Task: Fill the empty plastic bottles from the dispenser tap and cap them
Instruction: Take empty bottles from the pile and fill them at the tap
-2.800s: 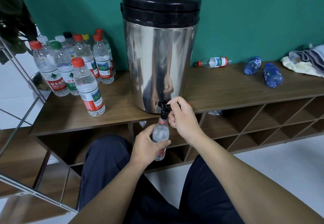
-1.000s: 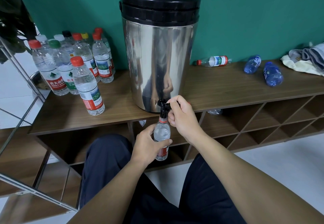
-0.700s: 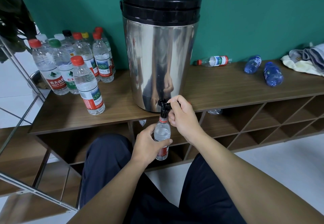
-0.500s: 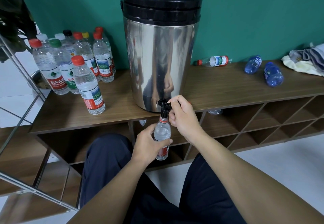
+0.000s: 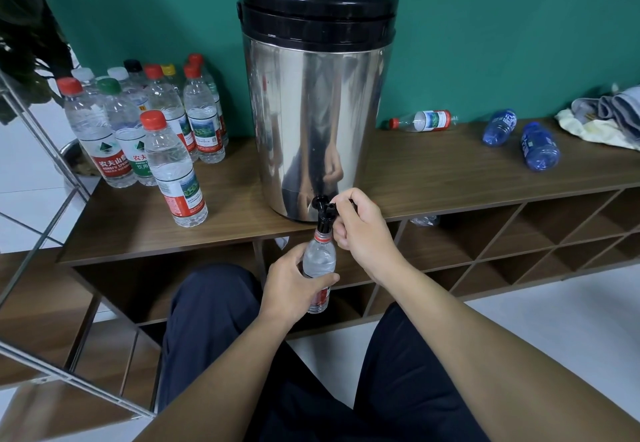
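A long wooden bench [image 5: 433,171] carries a tall steel dispenser [image 5: 315,102] with a black lid. Left of it a cluster of capped bottles [image 5: 149,130] stands upright; to the right one clear bottle [image 5: 420,120] and two blue bottles [image 5: 519,138] lie on their sides beside crumpled cloths [image 5: 606,117]. The right hand [image 5: 363,230] has its grip curled around the black tap [image 5: 323,207]. The left hand [image 5: 294,285] wraps its grip around the uncapped bottle [image 5: 318,261], held upright with its mouth directly under the tap.
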